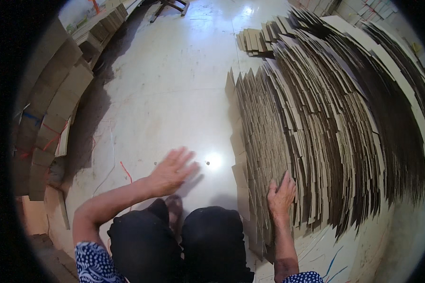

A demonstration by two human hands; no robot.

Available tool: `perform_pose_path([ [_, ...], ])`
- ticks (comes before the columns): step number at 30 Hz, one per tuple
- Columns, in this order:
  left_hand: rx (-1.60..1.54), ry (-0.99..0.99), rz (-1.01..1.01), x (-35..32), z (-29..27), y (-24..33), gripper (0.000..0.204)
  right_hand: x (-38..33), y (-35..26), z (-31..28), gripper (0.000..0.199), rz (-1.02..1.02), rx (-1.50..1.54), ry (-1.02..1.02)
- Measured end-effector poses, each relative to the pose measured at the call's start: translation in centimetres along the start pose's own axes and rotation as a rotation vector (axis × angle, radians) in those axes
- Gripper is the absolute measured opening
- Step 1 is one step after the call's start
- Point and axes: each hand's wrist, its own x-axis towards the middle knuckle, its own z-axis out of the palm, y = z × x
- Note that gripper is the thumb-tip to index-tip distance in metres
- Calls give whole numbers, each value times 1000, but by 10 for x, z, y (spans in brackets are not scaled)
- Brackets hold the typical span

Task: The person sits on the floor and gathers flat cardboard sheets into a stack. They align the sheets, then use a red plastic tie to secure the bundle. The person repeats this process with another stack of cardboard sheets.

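Observation:
My left hand (174, 170) is stretched out over the pale floor, its fingers spread and somewhat smeared by motion, with nothing in it. On the right, my right hand (282, 195) rests on the upper edges of a long row of flat cardboard sheets (262, 137), thumb and fingers apart. The sheets stand on edge, packed closely side by side. Along the row's left side, a few brown sheets (240, 170) lean slightly away from the rest. Both my knees (212, 236) are in dark trousers at the bottom.
More rows of cardboard (354, 127) stand farther right. Stacked cardboard bundles (56, 99) line the left side, some with red and blue strings. A red strip (126, 170) and thin string lie on the floor (160, 104). Dark legs of a stand (170, 8) show at the far end.

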Motion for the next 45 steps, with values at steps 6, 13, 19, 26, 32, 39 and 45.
perform_pose_path([
  [6, 5, -83, 469, 161, 17, 45, 70, 0, 1, 1, 64, -104, 3, 24],
  [13, 249, -289, 828, 281, 16, 76, 111, -5, 9, 8, 65, -173, 25, 47],
  [19, 256, -267, 954, 311, 14, 80, 112, 9, 13, -8, 63, -142, 93, 64],
  [26, 139, -179, 972, 313, 18, 63, 106, 41, -4, -170, 42, -520, -88, 522],
  [32, 275, -243, 961, 316, 5, 71, 112, 201, 51, -344, 56, -162, -823, 770],
  [39, 183, -278, 971, 318, 17, 63, 103, 282, 90, -396, 23, 50, -738, 561],
  [45, -93, -227, 1171, 327, 14, 42, 82, 265, 17, -508, 22, -114, -935, 792],
])
